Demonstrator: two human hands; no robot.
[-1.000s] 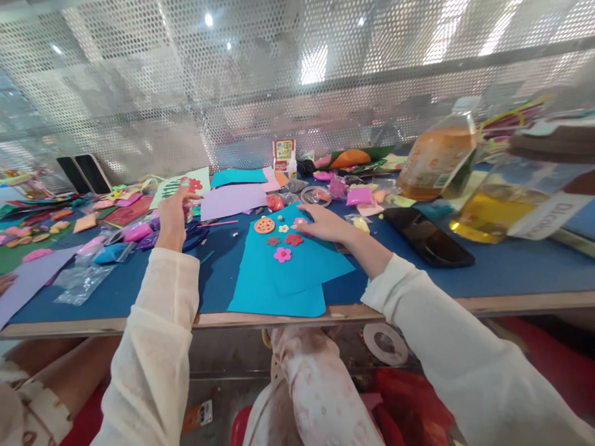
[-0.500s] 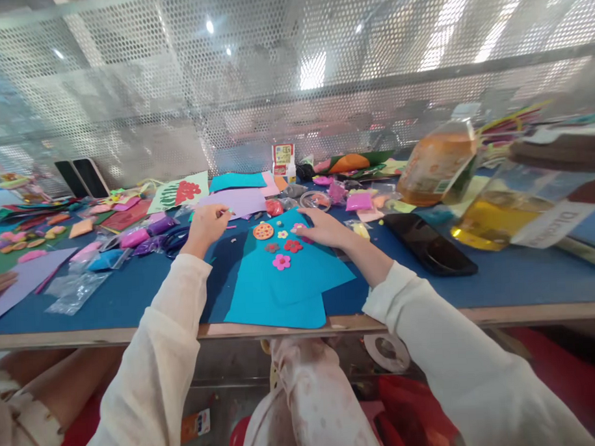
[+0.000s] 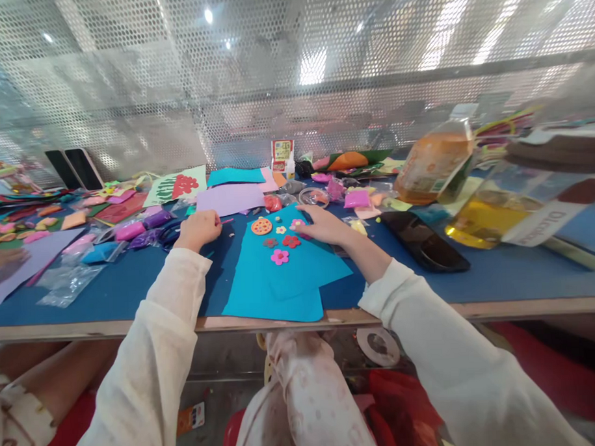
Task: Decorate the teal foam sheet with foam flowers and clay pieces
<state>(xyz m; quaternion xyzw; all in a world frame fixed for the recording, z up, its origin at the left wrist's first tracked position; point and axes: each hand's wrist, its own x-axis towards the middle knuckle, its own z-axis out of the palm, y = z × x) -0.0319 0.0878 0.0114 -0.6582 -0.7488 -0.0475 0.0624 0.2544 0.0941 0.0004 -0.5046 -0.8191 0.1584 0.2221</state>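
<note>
The left hand (image 3: 200, 230) curls beside blue sheets (image 3: 306, 271); any pinch is hidden. The right hand (image 3: 324, 224) rests there; thumb and forefinger parted.

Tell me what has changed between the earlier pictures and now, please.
The left hand moved back and rightward, away from the pale green card, and now looks closed; anything inside is hidden. The right hand stays over the blue sheets, and the flowers there keep their places.
</note>
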